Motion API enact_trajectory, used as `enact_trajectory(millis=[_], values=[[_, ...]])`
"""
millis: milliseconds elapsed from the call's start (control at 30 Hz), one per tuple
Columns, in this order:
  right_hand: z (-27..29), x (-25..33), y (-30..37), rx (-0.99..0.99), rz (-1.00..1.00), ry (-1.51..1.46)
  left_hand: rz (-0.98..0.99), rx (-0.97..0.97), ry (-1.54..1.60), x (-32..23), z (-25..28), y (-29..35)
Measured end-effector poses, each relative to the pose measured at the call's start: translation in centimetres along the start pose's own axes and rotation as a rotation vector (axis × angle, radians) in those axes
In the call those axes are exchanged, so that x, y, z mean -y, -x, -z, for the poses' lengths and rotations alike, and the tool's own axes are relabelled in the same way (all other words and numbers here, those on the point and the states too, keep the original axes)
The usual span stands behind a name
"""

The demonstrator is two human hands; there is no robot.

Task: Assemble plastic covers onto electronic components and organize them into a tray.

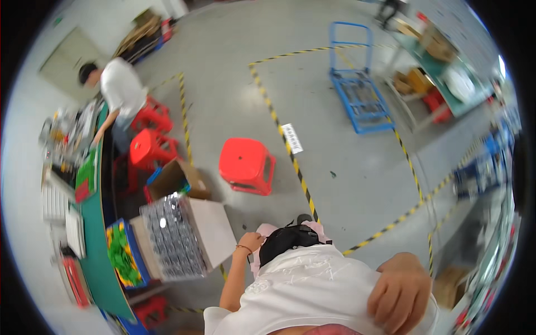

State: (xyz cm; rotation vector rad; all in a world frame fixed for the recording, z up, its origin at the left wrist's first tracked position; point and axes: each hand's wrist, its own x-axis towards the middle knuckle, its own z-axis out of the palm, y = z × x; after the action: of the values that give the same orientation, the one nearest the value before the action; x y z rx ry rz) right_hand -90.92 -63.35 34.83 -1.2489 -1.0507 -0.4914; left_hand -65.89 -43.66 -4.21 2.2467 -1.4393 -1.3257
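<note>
Left hand sits beside black fabric item, grip unclear. Right hand is loosely curled over white shirt. Left of left hand: open carton with clear plastic packs, then blue bin of green parts. Ahead of left hand: red plastic stool. Farther ahead, between hands: blue platform trolley.

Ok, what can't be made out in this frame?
All in the head view:
Right hand: palm hidden by its own back.
Left hand: fingertips too small to tell whether they grip anything.
Distant person: upper body cut off by the upper edge.
Green pieces: shapes blurred and small.
</note>
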Motion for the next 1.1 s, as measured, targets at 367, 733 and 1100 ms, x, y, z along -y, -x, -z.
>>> enact_trajectory(millis=[367, 733, 1100], values=[[13.3, -14.4, -2.0, 0.431, 0.234, -0.894, 0.411, -0.165, 0.246, -1.9, 1.9, 0.9], [21.2, -19.6, -8.5, 0.509, 0.241, -0.583, 0.454, -0.452, 0.451, 1.9, 9.2, -1.2], [32.0, -31.3, -14.3, 0.701, 0.128, -1.019, 0.798, -0.426, 0.688, 5.4, 11.0, -4.4]])
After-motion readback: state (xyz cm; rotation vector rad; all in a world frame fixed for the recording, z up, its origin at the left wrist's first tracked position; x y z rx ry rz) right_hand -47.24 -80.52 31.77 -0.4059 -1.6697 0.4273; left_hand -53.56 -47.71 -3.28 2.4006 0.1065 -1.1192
